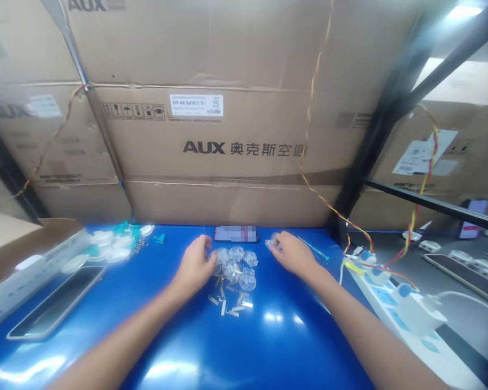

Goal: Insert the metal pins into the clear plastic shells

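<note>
My left hand [195,265] rests on the blue tabletop [179,336] with curled fingers touching the left edge of a heap of clear plastic pieces [236,268]. Whether it grips one is hidden. My right hand [295,254] is at the right of the heap, its fingertips over a small clear plastic piece [273,244] that it appears to hold. Several small metal strips [228,303] lie scattered just below the heap, nearer to me.
A phone with a blurred screen [236,234] lies at the table's far edge. A blue-handled tool [313,248] lies right of my right hand. Left are more white-clear parts [114,244], a cardboard box [24,244] and a dark glass panel [55,303]. A power strip [390,309] runs along the right.
</note>
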Demonstrator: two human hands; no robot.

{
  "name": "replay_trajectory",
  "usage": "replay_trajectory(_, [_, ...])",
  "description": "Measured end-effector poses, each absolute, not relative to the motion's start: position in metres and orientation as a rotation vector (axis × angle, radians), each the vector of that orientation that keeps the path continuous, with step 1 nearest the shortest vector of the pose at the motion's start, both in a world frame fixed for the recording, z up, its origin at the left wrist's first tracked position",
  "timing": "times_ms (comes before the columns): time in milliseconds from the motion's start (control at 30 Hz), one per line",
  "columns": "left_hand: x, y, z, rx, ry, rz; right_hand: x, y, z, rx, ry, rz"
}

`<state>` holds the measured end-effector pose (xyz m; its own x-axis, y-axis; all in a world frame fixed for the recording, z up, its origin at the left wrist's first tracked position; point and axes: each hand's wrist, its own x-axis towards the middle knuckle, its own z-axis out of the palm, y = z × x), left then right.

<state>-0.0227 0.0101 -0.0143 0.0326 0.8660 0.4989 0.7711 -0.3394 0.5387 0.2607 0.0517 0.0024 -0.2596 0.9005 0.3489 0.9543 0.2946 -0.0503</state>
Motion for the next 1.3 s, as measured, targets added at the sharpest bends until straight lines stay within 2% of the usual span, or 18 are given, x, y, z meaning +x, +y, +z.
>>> replay_trajectory(200, [-0.014,0.002,-0.005,2.228,1.595,1.278,0.247,0.039,0.014,-1.403,-2.227,-0.035])
replay_trajectory(400, [-0.003,-0.008,-0.002,2.134,1.251,1.190,0.213,0.013,0.017,-1.032,-2.190,0.549])
replay_trajectory(567, [0.000,-0.008,-0.004,1.794,1.030,1.051,0.197,0.003,0.014,-0.975,-2.027,1.041])
replay_trajectory(667, [0.001,-0.007,-0.005,1.653,0.951,0.989,0.196,0.002,0.014,-0.949,-1.945,1.201])
replay_trajectory(1133, [-0.001,-0.002,-0.011,1.605,0.870,0.946,0.198,0.006,0.007,-0.956,-2.069,0.902])
replay_trajectory(1300, [0.001,-0.001,-0.015,1.542,0.916,0.961,0.200,0.009,0.003,-1.022,-2.062,0.632])
